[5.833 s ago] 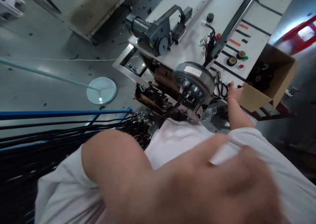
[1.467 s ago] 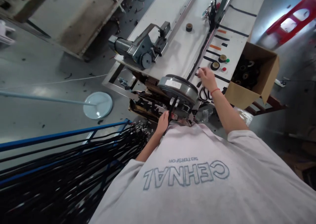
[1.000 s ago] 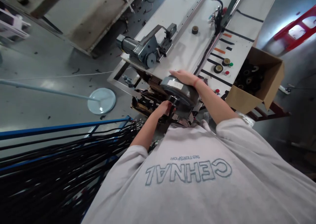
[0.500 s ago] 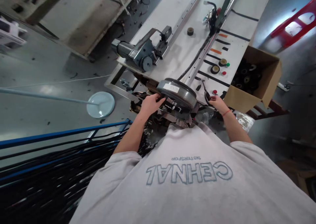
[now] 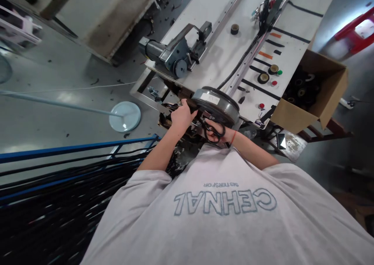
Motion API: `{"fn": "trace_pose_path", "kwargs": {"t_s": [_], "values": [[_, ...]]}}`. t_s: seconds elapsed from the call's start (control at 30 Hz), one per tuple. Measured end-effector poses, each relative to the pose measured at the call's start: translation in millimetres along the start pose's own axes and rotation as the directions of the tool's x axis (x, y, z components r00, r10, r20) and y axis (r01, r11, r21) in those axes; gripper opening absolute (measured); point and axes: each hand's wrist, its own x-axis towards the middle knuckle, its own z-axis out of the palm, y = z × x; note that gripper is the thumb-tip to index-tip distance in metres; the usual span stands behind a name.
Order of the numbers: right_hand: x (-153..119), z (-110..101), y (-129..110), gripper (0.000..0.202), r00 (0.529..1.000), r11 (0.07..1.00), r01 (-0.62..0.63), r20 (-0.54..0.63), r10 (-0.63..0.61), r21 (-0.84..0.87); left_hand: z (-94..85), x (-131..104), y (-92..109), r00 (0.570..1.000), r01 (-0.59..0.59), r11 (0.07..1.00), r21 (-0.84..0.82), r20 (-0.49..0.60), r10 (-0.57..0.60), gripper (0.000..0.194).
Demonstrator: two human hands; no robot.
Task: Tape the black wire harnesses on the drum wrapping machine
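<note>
My right hand (image 5: 216,131) is closed on a pair of scissors (image 5: 217,135) with black loop handles, low in front of my shirt. Their blades are lost in the dark clutter of the machine's near end. To the left of it, my left hand (image 5: 181,119) rests at the front of the same machine, thumb and index finger apart; its other fingers are partly hidden. Just beyond both hands is a round grey drum (image 5: 217,101) with a white label and a black band around it. Dark parts and wires (image 5: 194,128) lie between the hands.
A motor unit (image 5: 169,54) stands on the white worktop (image 5: 216,58). Tape rolls (image 5: 263,78), black and orange strips and coloured buttons lie to the right. A cardboard box (image 5: 318,97) of dark rings adjoins it. Black cables hang on a blue rack (image 5: 87,150) at left.
My right hand has brought the scissors from the worktop's right edge leftward, close to my left hand. My left hand stays at the machine's front. The view has shifted slightly.
</note>
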Motion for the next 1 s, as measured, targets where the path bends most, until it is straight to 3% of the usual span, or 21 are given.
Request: {"fn": "trace_pose_path", "kwargs": {"t_s": [0.07,0.13,0.17,0.2,0.27,0.3,0.33,0.37,0.43,0.47,0.5,0.57,0.63,0.67,0.7,0.77,0.8,0.83,0.9,1.0], "values": [[-31.6,1.3,0.0,0.071,0.998,0.997,0.059,0.031,-0.058,-0.048,7.4,4.5,-6.3,0.998,0.044,0.997,0.067,-0.037,-0.041,0.056],[-77.3,2.0,0.1,0.073,0.986,0.987,0.117,0.128,-0.103,-0.108,15.7,6.6,-16.5,0.999,0.017,1.000,0.000,0.035,-0.017,0.030],[-100.0,0.2,-0.1,0.074,0.983,0.979,0.153,0.125,-0.137,-0.134,20.0,5.7,-21.2,0.992,-0.013,0.993,-0.115,0.123,0.027,0.022],[-120.0,-3.9,-0.4,0.074,0.981,0.969,0.186,0.081,-0.175,-0.160,24.8,3.2,-24.4,0.968,-0.027,0.959,-0.282,0.231,0.095,0.029],[-146.3,-19.3,-1.3,0.075,0.964,0.952,0.190,-0.138,-0.227,-0.239,35.5,-6.4,-24.6,0.863,0.066,0.761,-0.645,0.419,0.281,0.051],[-151.9,-30.2,-1.7,0.074,0.927,0.942,0.136,-0.295,-0.230,-0.307,41.2,-13.1,-21.4,0.806,0.161,0.619,-0.769,0.465,0.368,0.056],[-152.7,-42.3,-1.7,0.071,0.856,0.921,0.025,-0.468,-0.220,-0.388,46.7,-20.8,-16.5,0.771,0.254,0.477,-0.841,0.474,0.426,0.059],[-149.5,-54.8,-1.3,0.066,0.747,0.879,-0.138,-0.631,-0.210,-0.457,51.6,-29.0,-10.8,0.773,0.314,0.345,-0.884,0.449,0.449,0.058],[-135.2,-77.3,0.9,0.050,0.484,0.726,-0.480,-0.839,-0.250,-0.493,57.8,-44.9,0.0,0.853,0.289,0.146,-0.946,0.324,0.409,0.047],[-126.2,-86.3,2.6,0.043,0.389,0.647,-0.592,-0.874,-0.292,-0.480,58.7,-51.6,3.6,0.900,0.225,0.081,-0.971,0.239,0.364,0.042],[-117.2,-93.6,4.3,0.041,0.335,0.590,-0.655,-0.881,-0.333,-0.472,58.4,-56.8,5.6,0.933,0.164,0.035,-0.986,0.167,0.320,0.044],[-102.2,-105.2,5.4,0.042,0.317,0.539,-0.671,-0.854,-0.412,-0.509,55.1,-60.9,5.7,0.952,0.145,-0.039,-0.989,0.129,0.277,0.051],[-93.5,-118.6,-0.8,0.045,0.315,0.514,-0.624,-0.792,-0.523,-0.588,51.6,-55.8,4.0,0.928,0.282,-0.133,-0.950,0.234,0.290,0.042],[-92.0,-128.2,-7.8,0.046,0.295,0.501,-0.596,-0.752,-0.590,-0.627,50.6,-50.5,4.1,0.894,0.377,-0.165,-0.911,0.311,0.323,0.036],[-92.6,-140.5,-17.5,0.046,0.261,0.488,-0.575,-0.713,-0.651,-0.656,50.3,-44.4,5.2,0.844,0.470,-0.168,-0.866,0.385,0.373,0.030],[-99.8,-172.7,-43.2,0.048,0.159,0.482,-0.572,-0.667,-0.728,-0.663,51.1,-33.0,10.6,0.729,0.589,-0.078,-0.804,0.487,0.481,0.027],[-106.1,-191.2,-57.7,0.050,0.100,0.495,-0.590,-0.667,-0.738,-0.637,51.8,-29.2,14.3,0.694,0.590,0.001,-0.807,0.508,0.510,0.029],[-113.3,-209.9,-72.0,0.052,0.046,0.517,-0.613,-0.680,-0.732,-0.597,52.5,-27.4,18.0,0.687,0.549,0.097,-0.830,0.515,0.512,0.032],[-128.3,-243.1,-96.2,0.059,-0.023,0.566,-0.654,-0.735,-0.678,-0.502,53.6,-29.2,23.9,0.755,0.369,0.323,-0.872,0.484,0.444,0.032],[-141.9,-272.5,-113.8,0.068,-0.001,0.605,-0.693,-0.838,-0.546,-0.393,55.9,-38.9,26.3,0.901,0.078,0.624,-0.777,0.323,0.289,0.024]]}}
